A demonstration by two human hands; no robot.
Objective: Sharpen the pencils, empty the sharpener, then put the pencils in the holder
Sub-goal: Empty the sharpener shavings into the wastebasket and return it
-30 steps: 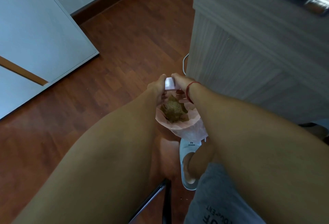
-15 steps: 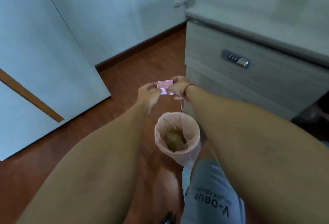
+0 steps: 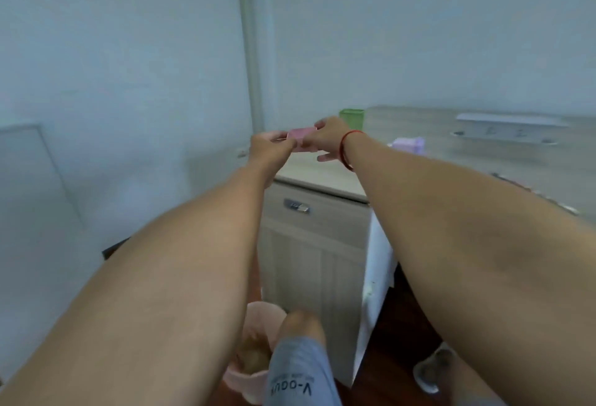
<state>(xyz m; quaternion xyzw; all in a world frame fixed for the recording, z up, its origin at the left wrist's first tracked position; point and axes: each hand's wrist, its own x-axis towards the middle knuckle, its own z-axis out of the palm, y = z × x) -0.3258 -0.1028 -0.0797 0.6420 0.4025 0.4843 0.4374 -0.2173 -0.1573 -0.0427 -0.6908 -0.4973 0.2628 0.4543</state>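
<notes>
Table (image 3: 322,176), pale wood grain, was recorded below and to the right of both grips. A drawer front with a metal lock (image 3: 296,207) was noted beneath them. Waste bin (image 3: 264,315), pink-lined, was seen on the floor far below the grips, partly hidden by the left forearm and a knee; brownish contents were visible inside. Power strip (image 3: 506,130) was lying on the table well to the right of the right grip. Green holder (image 3: 351,118) was standing upright on the table just behind the right grip. A lilac object (image 3: 408,144), too blurred to be identified, was noted to the right of that grip. Left grip (image 3: 272,147) and right grip (image 3: 329,141) were positioned above the table's left edge, each closed onto one end of the pink sharpener (image 3: 301,135), which was held between them, clear of the table. A red band (image 3: 346,150) was worn at the right wrist.
</notes>
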